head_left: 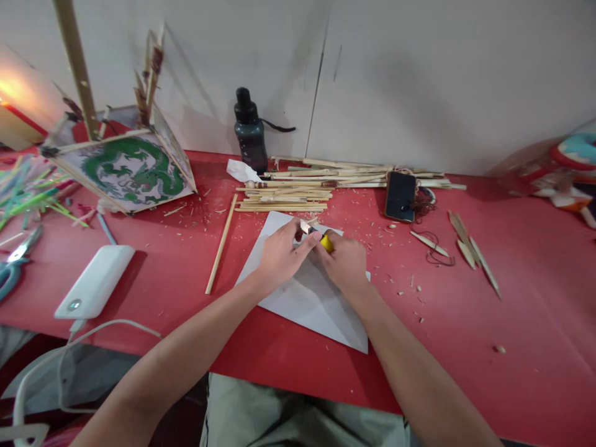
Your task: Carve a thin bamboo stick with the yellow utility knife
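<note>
My right hand (347,257) is closed around a yellow and black utility knife (327,243), its blade pointing up and to the left. Close against it, my left hand (280,253) is closed too, with the thumb resting by the knife's black front end. What the left fingers grip is hidden; a bit of pale wood shows just beyond them. Both hands are above a white sheet of paper (321,304) lying on the red table. Past the paper lies a stack of thin bamboo sticks (284,200), and a single bamboo stick (221,244) is to the left.
A dark bottle (250,133) and a phone (400,195) are at the back. Left are a lantern with a green dragon (135,171), a white power bank (95,281) with a cable, and scissors (16,264). Pointed bamboo pieces (465,245) and shavings lie right.
</note>
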A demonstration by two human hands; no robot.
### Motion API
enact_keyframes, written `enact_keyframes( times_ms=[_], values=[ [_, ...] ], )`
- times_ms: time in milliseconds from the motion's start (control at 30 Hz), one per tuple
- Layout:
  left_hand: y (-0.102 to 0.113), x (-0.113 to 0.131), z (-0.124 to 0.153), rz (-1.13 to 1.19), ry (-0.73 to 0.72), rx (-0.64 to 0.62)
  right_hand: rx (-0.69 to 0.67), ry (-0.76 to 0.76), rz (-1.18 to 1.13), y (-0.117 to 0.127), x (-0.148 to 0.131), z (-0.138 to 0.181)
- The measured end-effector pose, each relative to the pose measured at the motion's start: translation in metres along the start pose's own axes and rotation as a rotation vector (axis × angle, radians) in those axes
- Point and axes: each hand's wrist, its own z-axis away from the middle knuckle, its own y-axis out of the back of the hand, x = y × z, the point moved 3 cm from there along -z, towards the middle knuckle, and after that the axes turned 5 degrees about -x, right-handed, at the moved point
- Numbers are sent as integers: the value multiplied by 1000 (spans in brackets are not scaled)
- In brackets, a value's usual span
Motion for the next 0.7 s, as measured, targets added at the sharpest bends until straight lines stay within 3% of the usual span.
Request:
enact_keyframes(
  times_ms=[433, 700],
  values=[
    [-2, -3, -4, 306, -57, -42, 60, 21, 21, -4, 3, 0],
    [-3, -8, -6, 257, -55, -54, 36, 47, -23, 0, -2, 0]
  ],
)
